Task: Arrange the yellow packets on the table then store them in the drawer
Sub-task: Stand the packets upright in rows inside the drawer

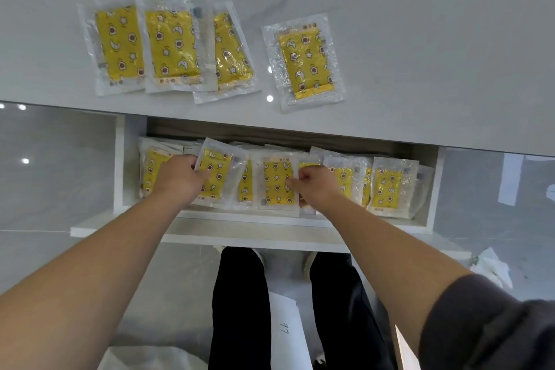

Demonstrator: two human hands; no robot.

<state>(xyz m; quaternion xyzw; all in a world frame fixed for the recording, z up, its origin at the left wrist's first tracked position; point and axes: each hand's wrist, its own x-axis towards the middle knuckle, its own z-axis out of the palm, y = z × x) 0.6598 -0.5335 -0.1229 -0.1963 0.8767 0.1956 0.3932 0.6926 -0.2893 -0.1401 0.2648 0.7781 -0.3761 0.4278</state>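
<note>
**A:** Where are the yellow packets?

**B:** Four are on the table (420,54): an overlapping trio (168,48) at ten o'clock and a lone packet (304,61) at one. The rest sit in a row in the open drawer (240,233), at six o'clock from the table's edge.

**A:** And the hands?

**B:** Both are in the drawer. The left hand (180,176) has its grip curled on the left packet (214,173), and the right hand (315,182) pinches the middle packet (277,182).

**A:** Which step is this?

**B:** Probably storing, though they could be lifting packets out. Next, settle these two into the row, then reach towards twelve for the four on the table.
</note>
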